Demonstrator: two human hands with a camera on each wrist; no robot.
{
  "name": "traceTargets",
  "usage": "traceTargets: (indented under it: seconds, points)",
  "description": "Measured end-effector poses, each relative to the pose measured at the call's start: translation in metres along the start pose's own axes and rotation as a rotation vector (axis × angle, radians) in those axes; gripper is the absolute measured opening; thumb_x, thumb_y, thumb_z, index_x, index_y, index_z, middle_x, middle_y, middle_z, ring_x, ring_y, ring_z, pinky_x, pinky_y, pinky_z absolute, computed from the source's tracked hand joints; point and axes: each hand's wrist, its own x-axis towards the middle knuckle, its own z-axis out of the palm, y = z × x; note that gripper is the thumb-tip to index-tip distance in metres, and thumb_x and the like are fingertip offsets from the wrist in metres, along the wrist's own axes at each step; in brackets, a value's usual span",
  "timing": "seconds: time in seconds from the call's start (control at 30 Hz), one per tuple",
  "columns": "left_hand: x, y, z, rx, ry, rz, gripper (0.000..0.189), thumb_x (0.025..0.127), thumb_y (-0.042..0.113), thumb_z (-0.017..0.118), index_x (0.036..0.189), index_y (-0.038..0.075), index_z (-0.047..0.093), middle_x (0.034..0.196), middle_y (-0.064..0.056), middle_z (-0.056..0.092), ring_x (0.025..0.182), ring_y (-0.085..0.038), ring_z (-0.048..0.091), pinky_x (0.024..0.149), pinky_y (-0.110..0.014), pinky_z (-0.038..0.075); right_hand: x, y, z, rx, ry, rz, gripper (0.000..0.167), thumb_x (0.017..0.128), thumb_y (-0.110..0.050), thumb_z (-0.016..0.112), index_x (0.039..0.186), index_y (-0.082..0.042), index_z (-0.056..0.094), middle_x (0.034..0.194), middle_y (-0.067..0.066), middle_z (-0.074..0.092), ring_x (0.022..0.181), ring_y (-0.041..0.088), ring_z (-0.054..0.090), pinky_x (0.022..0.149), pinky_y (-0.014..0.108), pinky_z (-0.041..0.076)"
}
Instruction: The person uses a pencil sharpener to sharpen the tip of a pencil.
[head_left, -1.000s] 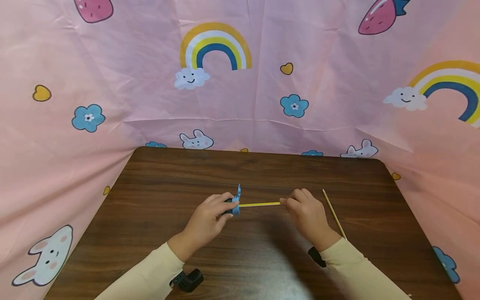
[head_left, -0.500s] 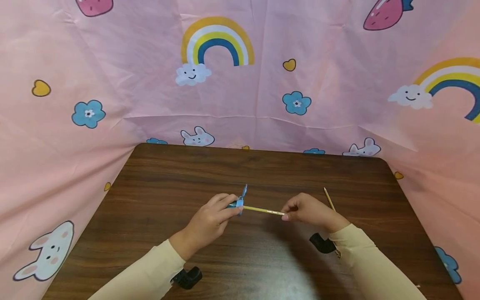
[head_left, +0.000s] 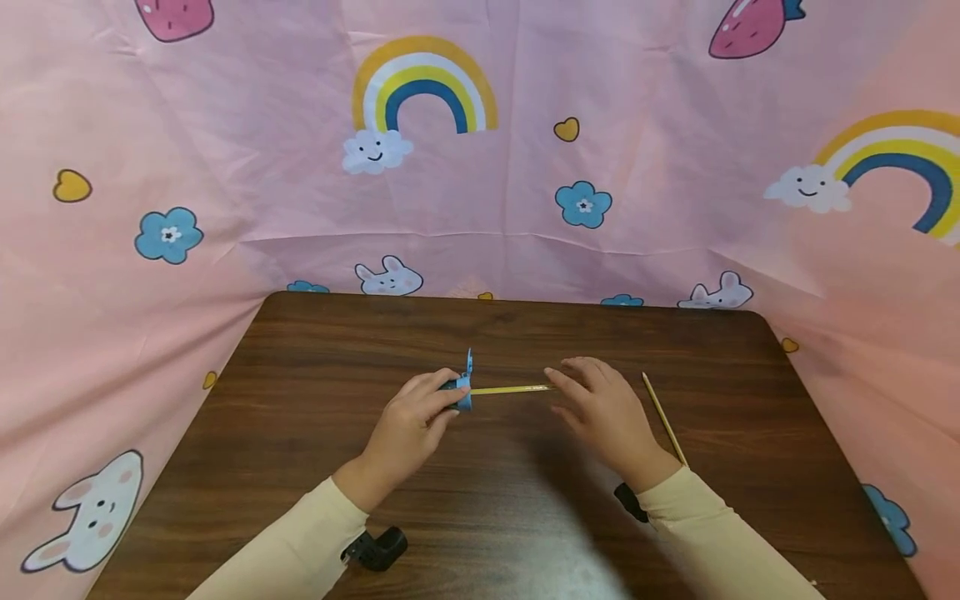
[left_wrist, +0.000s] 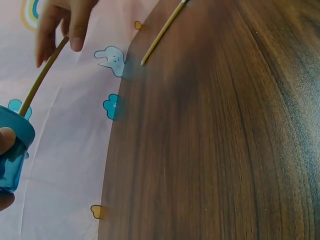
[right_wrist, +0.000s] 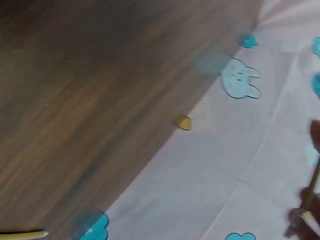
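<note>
My left hand [head_left: 405, 423] holds a blue pencil sharpener [head_left: 464, 401] whose lid [head_left: 470, 362] is flipped up. A yellow pencil [head_left: 508, 390] sticks out of it to the right, its inner end hidden inside. My right hand [head_left: 606, 417] is at the pencil's free end, with fingers spread and extended around it. In the left wrist view, the sharpener [left_wrist: 14, 131] shows a see-through body under my thumb, and the right hand's fingers [left_wrist: 77, 30] hang beside the pencil end. The right wrist view is blurred, with fingertips [right_wrist: 315, 134] at its edge.
A second pencil [head_left: 663, 418] lies on the dark wooden table [head_left: 360, 333], right of my right hand. Pink printed cloth [head_left: 300, 125] hangs behind the table and at both sides. Black wrist-worn devices [head_left: 378, 548] sit under my forearms.
My right hand first pinched the pencil, turned with it, and now its fingers have spread at the end. The left hand still holds the sharpener, slightly higher in view.
</note>
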Motion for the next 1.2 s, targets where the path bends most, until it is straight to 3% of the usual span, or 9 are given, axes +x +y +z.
traceTargets:
  seconds: [0.07,0.2,0.3,0.57,0.7,0.83,0.97,1.1,1.2]
  points:
    - [-0.001,0.0,-0.001,-0.013,-0.016,-0.044,0.037,0.075,-0.007,0.078,0.111,0.001,0.072,0.117,-0.012,0.065,0.109,-0.029,0.06,0.08,-0.036,0.057,-0.003,0.0,0.004,-0.017,0.065,-0.055,0.05,0.074,-0.016,0.084,0.121,-0.011,0.068,0.118,0.016,0.061,0.112,0.034,0.057,0.092,0.05,0.05]
    - [-0.003,0.001,-0.001,-0.054,-0.027,-0.105,0.038,0.077,-0.006,0.077,0.113,0.0,0.071,0.119,-0.011,0.065,0.107,-0.028,0.06,0.068,-0.027,0.056,-0.008,0.001,0.011,-0.043,0.16,-0.115,0.028,0.096,-0.022,0.062,0.121,-0.011,0.067,0.118,0.017,0.061,0.111,0.036,0.057,0.09,0.051,0.049]
    - [-0.003,0.003,-0.002,-0.092,-0.026,-0.137,0.038,0.077,-0.006,0.077,0.114,0.001,0.071,0.12,-0.01,0.065,0.104,-0.026,0.06,0.065,-0.024,0.055,-0.009,0.002,0.015,-0.045,0.237,-0.138,0.033,0.105,-0.026,0.043,0.117,-0.01,0.068,0.11,0.016,0.063,0.099,0.035,0.06,0.083,0.05,0.051]
    - [-0.003,0.009,-0.001,-0.201,-0.074,-0.25,0.039,0.076,-0.007,0.077,0.113,0.003,0.072,0.118,-0.006,0.066,0.099,-0.02,0.061,0.064,-0.023,0.055,-0.006,0.008,0.019,-0.049,0.444,-0.251,0.023,0.1,-0.01,0.052,0.096,-0.007,0.074,0.08,0.009,0.062,0.069,0.026,0.059,0.06,0.041,0.053]
    - [-0.004,0.009,-0.001,-0.174,-0.081,-0.211,0.04,0.075,-0.008,0.077,0.113,0.002,0.071,0.117,-0.007,0.066,0.1,-0.021,0.061,0.063,-0.023,0.055,-0.003,0.006,0.014,-0.052,0.439,-0.275,0.023,0.098,-0.005,0.054,0.09,-0.007,0.076,0.074,0.006,0.059,0.061,0.021,0.054,0.049,0.033,0.047]
    - [-0.005,0.007,-0.002,-0.089,-0.071,-0.062,0.041,0.073,-0.007,0.079,0.113,0.001,0.072,0.114,-0.009,0.066,0.104,-0.024,0.061,0.072,-0.029,0.058,0.0,-0.001,0.006,-0.032,0.288,-0.18,0.009,0.086,-0.005,0.07,0.08,-0.009,0.075,0.069,0.002,0.057,0.058,0.017,0.048,0.043,0.028,0.042]
    - [-0.005,0.003,0.001,-0.012,-0.055,0.087,0.037,0.071,-0.008,0.08,0.106,0.0,0.074,0.11,-0.01,0.067,0.104,-0.026,0.061,0.08,-0.031,0.057,0.004,-0.005,-0.006,0.124,-0.026,-0.022,0.011,0.072,-0.007,0.084,0.075,-0.011,0.075,0.068,-0.003,0.06,0.059,0.011,0.054,0.048,0.024,0.047]
    - [-0.007,-0.001,0.006,0.038,-0.046,0.214,0.032,0.072,-0.009,0.078,0.102,0.001,0.074,0.108,-0.013,0.066,0.102,-0.027,0.061,0.082,-0.029,0.057,0.012,-0.002,-0.019,0.408,-0.443,0.25,0.003,0.08,-0.014,0.078,0.079,-0.012,0.076,0.072,-0.008,0.066,0.062,0.004,0.057,0.053,0.022,0.047]
    - [-0.009,-0.003,0.007,0.062,-0.038,0.286,0.016,0.091,0.0,0.064,0.104,0.002,0.073,0.108,-0.014,0.064,0.101,-0.028,0.061,0.082,-0.028,0.057,0.018,0.002,-0.024,0.496,-0.59,0.366,0.004,0.084,-0.016,0.074,0.082,-0.012,0.076,0.076,-0.008,0.069,0.064,0.004,0.057,0.054,0.023,0.046]
